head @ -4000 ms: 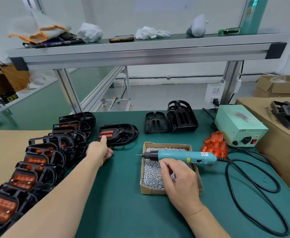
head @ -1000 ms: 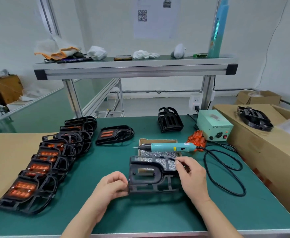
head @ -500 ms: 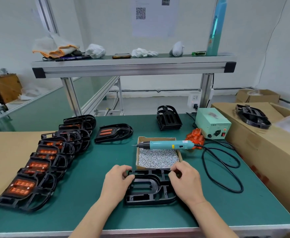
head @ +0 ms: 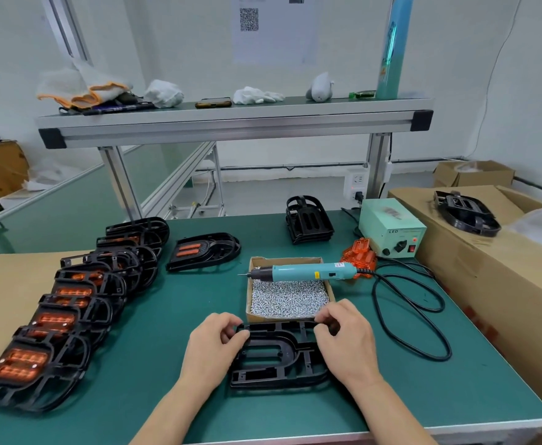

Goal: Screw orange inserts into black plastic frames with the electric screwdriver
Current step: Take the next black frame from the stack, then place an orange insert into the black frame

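Note:
A black plastic frame [head: 272, 356] without an insert lies flat on the green table [head: 154, 348] in front of me. My left hand [head: 213, 346] pinches its far left corner and my right hand [head: 348, 337] pinches its far right corner. The teal electric screwdriver [head: 305, 272] rests across the far rim of a cardboard box of screws [head: 288, 297], untouched. A pile of loose orange inserts [head: 359, 256] sits behind the screwdriver's cable end. A stack of empty black frames [head: 308, 223] stands at the back.
A row of several frames with orange inserts [head: 61, 319] runs along the left; one more [head: 203, 250] lies apart. The screwdriver's power box [head: 391, 231] and looped black cable [head: 423, 316] lie on the right. A large cardboard box [head: 500, 277] carrying a black frame borders the table's right side.
The black frame has come down from a lifted tilt to lie flat on the table near me. Both hands have shifted to its far corners.

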{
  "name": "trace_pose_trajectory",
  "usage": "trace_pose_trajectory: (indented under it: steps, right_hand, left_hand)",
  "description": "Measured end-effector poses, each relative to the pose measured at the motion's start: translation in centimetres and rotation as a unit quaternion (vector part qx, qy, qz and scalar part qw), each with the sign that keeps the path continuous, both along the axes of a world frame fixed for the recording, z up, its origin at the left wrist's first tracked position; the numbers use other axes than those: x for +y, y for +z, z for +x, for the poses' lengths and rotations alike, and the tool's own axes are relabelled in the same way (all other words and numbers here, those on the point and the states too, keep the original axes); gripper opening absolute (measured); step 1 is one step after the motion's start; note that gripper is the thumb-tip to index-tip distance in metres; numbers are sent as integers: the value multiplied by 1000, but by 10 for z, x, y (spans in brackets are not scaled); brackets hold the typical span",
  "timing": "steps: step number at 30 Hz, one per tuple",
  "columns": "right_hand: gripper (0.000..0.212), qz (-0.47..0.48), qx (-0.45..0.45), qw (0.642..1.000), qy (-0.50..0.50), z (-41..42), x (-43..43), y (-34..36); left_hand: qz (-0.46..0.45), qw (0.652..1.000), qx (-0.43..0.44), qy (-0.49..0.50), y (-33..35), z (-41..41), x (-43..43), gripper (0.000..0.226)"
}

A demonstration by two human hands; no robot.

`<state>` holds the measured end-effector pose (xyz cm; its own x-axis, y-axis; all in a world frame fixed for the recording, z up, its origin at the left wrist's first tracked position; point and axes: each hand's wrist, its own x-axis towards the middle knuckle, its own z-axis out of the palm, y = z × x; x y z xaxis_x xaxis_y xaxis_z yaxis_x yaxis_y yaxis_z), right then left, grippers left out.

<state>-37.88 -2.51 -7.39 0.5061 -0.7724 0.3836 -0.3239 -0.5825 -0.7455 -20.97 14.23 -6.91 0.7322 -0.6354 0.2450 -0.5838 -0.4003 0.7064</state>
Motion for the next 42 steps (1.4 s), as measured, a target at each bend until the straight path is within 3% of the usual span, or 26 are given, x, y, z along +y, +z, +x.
trace_pose_trajectory:
  steps: [10, 16, 21, 28, 42]
  right_hand:
    - [30, 28, -25, 999, 21, -2, -5, 1]
    - [29, -32, -41, 999, 9, -3, -2, 5]
    - [33, -12, -94, 995, -4, -5, -5, 8]
    - [31, -24, -112, 993, -5, 1, -7, 15]
    - [22, -63, -37, 997, -13, 33, -80, 50]
  left_hand:
    - [-4, 999, -31, -17, -6, -2, -4, 28]
    - [-1, 998, -59, -30, -9, -4, -3, 18]
    - [-27, 999, -43, -20, -9, -3, -3, 24]
    - [-67, 997, 30, 1, -10, 1, -4, 12]
    - [-79, 996, 45, 3, -5, 1, -3, 11]
